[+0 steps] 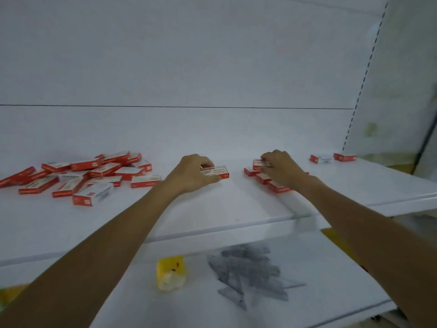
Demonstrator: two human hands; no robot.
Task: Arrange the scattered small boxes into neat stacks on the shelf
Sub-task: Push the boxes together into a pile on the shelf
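My left hand (194, 172) pinches one red box (221, 173) on the shelf (212, 209), right of the scattered pile (82, 176); my right hand (281, 168), further right, grips the top box (261, 162) of a started group. Light, stiff cardboard, I judge: hold the long sides.

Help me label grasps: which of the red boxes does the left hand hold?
The single box lying alone mid-shelf; the left hand grips it. It sits apart from the scattered pile and the cluster under the right hand.

smooth white painted-metal shelf (236, 204), glossy red-and-white cardboard boxes (78, 176), translucent yellow plastic packet (170, 272)
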